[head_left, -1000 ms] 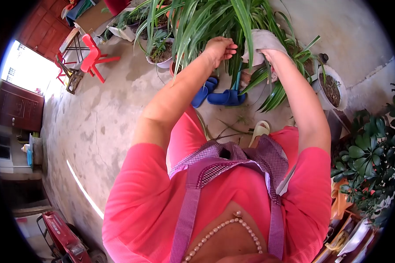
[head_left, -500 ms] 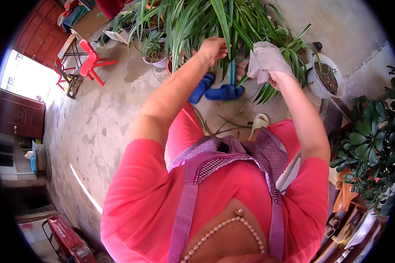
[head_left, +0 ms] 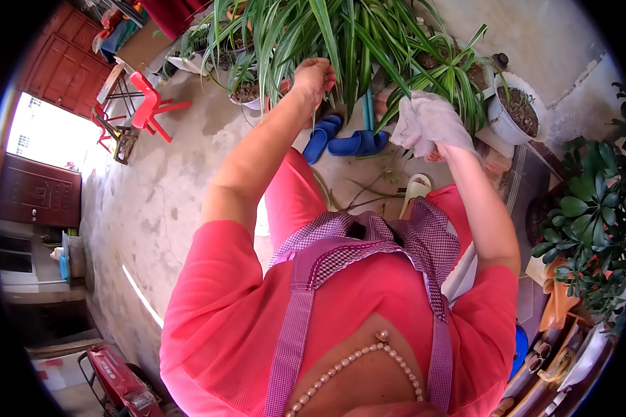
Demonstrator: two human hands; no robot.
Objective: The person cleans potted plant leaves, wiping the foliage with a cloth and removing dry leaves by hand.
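Note:
A big potted spider plant (head_left: 285, 42) with long, striped, strap-like leaves spreads in front of me. My left hand (head_left: 314, 78) is among its hanging leaves, fingers pinched together at a leaf; the fingertips are partly hidden. To the right, a pale grey cloth (head_left: 431, 124) covers most of my right hand (head_left: 437, 154), which is closed on it just below the leaves. The cloth hangs loosely over the fingers and wrist, beside a smaller striped clump (head_left: 459, 87).
Blue slippers (head_left: 358, 143) lie on the concrete floor beneath the plant, near a blue-green post (head_left: 368, 111). A white pot of soil (head_left: 518, 111) stands right. A leafy shrub (head_left: 584, 208) and a shoe rack (head_left: 556, 361) are farther right. Red chairs (head_left: 149, 108) stand left.
My left hand has moved left and slightly up along the leaves. My right hand, with the cloth, has come a little lower, away from the leaves.

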